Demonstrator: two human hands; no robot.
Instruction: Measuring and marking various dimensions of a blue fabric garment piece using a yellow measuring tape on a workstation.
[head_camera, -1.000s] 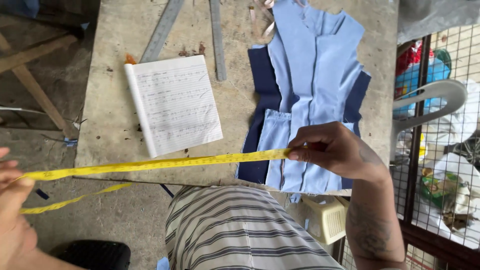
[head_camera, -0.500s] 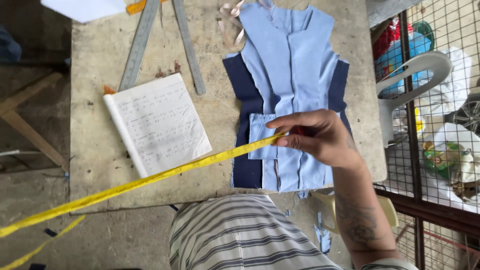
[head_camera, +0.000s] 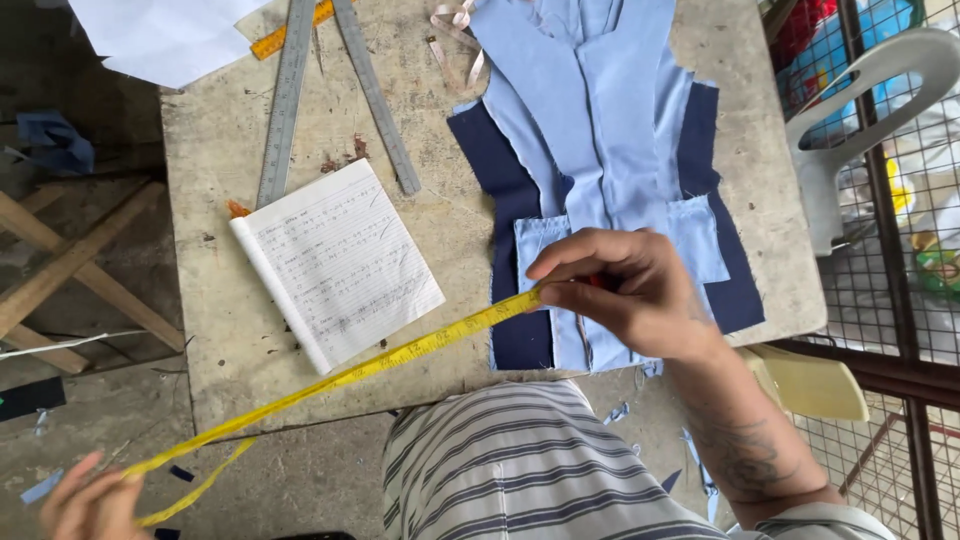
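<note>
Tape orientation is governing this moment: the yellow flexible measuring tape (head_camera: 400, 352) is running taut on a diagonal, its long axis descending from upper right to lower left. The right hand (head_camera: 625, 290) is pinching the upper end closed between thumb and fingers, directly over the light blue cut fabric panels (head_camera: 600, 130) lying on dark navy cloth (head_camera: 515, 340) on the grey concrete bench (head_camera: 230, 130). The left hand (head_camera: 85, 500) is gripping the lower end, well off the bench edge. The tape is passing just beside the open lined paper notebook (head_camera: 335, 262).
</note>
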